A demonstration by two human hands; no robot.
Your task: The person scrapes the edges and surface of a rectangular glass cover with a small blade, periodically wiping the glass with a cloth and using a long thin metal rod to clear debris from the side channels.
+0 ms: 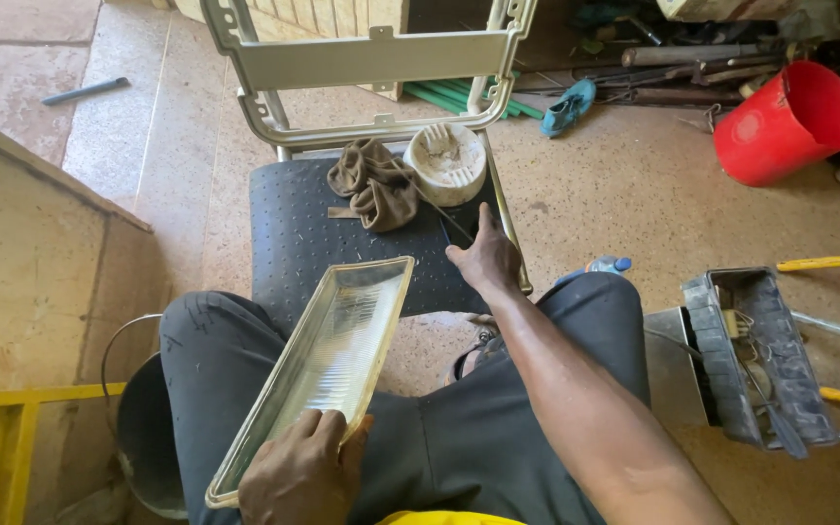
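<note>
A long clear ribbed plastic lens cover (328, 360) lies across my left thigh, and my left hand (301, 472) grips its near end. My right hand (485, 255) reaches forward onto the black perforated seat of a folding chair (294, 238), fingers resting on a thin dark tool (451, 226) lying there; whether it is gripped is not clear. A crumpled brown rag (373, 182) and a white round tub (447, 161) sit at the back of the seat.
A red bucket (785, 122) lies on its side at the far right. A black lamp housing (755, 355) with wires stands at my right. A metal bucket (143, 433) and a yellow frame (2, 442) are at my left, beside a wooden box (31, 253).
</note>
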